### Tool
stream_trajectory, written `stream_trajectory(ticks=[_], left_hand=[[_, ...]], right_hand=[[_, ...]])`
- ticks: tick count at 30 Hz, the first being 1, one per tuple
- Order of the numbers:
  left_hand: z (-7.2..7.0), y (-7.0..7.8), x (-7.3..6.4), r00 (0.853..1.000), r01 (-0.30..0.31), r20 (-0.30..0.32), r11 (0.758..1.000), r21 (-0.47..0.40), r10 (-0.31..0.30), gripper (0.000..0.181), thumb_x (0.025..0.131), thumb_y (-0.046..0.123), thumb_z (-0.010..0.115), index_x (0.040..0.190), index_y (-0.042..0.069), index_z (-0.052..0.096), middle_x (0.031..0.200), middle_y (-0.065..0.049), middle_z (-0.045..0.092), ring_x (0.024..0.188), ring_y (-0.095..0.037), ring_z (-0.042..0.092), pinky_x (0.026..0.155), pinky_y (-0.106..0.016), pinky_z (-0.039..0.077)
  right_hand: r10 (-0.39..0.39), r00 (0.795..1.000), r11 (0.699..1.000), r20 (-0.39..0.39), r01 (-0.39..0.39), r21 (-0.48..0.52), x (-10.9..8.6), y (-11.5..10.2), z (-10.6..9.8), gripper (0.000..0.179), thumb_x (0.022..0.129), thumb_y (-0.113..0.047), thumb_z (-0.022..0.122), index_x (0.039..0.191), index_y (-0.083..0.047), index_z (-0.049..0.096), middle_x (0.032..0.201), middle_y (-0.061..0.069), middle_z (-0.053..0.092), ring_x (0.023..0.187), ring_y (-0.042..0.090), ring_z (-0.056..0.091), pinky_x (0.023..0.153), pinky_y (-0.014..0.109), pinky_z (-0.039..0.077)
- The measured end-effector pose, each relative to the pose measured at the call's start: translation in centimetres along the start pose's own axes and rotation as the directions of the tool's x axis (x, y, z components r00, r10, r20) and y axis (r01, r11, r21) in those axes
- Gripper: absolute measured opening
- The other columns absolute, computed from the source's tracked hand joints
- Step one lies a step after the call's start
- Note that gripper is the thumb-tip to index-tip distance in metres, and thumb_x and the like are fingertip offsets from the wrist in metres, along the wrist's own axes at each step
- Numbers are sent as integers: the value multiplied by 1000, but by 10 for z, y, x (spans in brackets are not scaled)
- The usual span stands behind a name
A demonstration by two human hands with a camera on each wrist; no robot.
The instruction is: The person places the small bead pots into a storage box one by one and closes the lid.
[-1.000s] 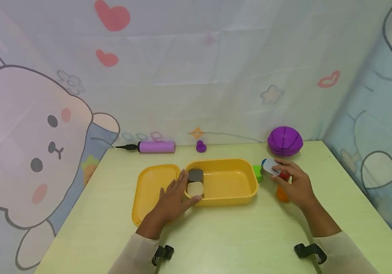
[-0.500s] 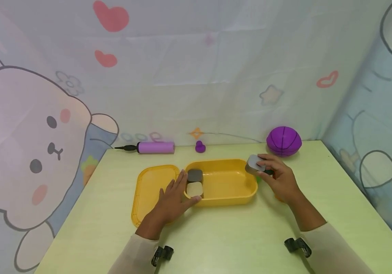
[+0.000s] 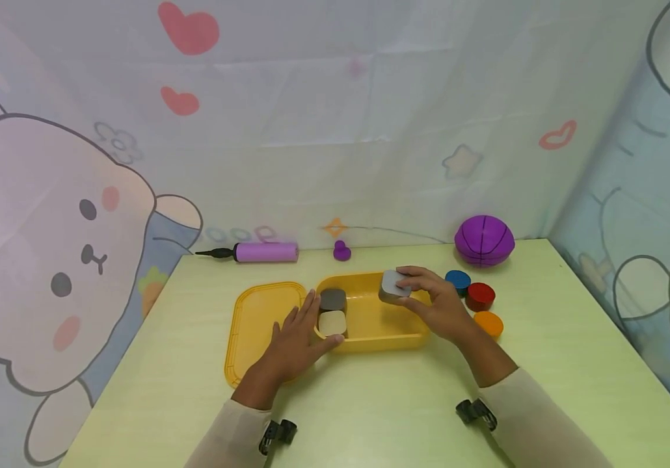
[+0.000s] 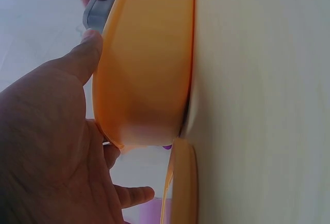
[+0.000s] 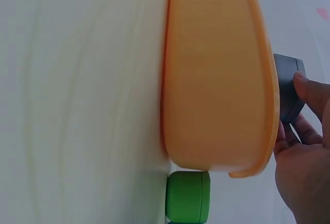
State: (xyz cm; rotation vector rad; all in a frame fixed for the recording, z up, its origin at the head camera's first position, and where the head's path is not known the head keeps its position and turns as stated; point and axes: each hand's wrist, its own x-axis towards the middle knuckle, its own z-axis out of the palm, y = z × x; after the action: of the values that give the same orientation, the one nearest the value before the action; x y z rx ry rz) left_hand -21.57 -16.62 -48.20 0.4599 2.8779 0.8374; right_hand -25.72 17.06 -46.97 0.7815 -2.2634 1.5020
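My right hand [image 3: 437,309] grips a grey rounded-square block [image 3: 392,288] between thumb and fingers, held over the right part of a yellow tub [image 3: 382,342]. The right wrist view shows this block [image 5: 287,85] just above the tub's rim. My left hand [image 3: 294,344] rests against the tub's left end, fingers extended and thumb on the near rim. Inside the tub's left end sit a dark grey block [image 3: 333,299] and a cream block [image 3: 332,322], one behind the other.
A yellow lid [image 3: 253,325] lies left of the tub. Blue [image 3: 457,280], red [image 3: 480,296] and orange [image 3: 489,324] round pieces stand at right; a green piece [image 5: 186,196] is beside the tub. Behind are a pump [image 3: 265,252], a small purple object [image 3: 342,251] and a purple ball [image 3: 484,240].
My right hand has carried the grey block leftward from beside the coloured pieces to over the tub, uncovering the blue, red and orange pieces. My left hand has stayed in place.
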Motion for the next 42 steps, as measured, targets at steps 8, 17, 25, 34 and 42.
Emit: stream_trajectory(ticks=[8,17,25,34,42], left_hand=[[-1,1,1,1000,0,-3,1000,10,0,105,101,81,53,178,26,7,186,11,-4,171,-47,13,127,-85,4],[-2,2,0,1000,5,3,1000,13,-5,106,101,81,52,178,25,6,185,12,-4,171,-46,13,126,-86,6],[0,1,1,1000,7,3,1000,13,-7,106,101,83,50,178,26,6,185,12,-4,171,-46,13,127,-85,7],[-1,4,1,1000,8,-1,1000,19,-8,106,101,81,53,178,23,9,186,8,0,170,-48,16,126,-87,9],[-2,4,1,1000,12,1,1000,20,-12,106,101,81,52,178,25,7,186,8,-1,170,-47,16,126,-86,10]], right_hand=[[36,999,999,34,-35,-25,10,-1,14,27,92,0,84,119,-5,82,147,18,69,133,43,67,104,22,56],[47,993,994,110,-36,-100,21,-2,26,28,93,-1,85,121,-5,81,148,16,70,135,41,68,107,58,60],[132,986,989,103,-124,-77,29,-3,35,27,92,2,84,119,-1,81,146,19,70,134,43,68,106,60,60],[312,939,946,147,-294,-134,37,-7,47,27,93,8,80,119,-1,82,146,19,71,136,43,65,108,55,60],[436,888,898,148,-419,-135,43,-8,59,33,88,18,75,115,1,82,143,19,72,137,43,65,112,54,58]])
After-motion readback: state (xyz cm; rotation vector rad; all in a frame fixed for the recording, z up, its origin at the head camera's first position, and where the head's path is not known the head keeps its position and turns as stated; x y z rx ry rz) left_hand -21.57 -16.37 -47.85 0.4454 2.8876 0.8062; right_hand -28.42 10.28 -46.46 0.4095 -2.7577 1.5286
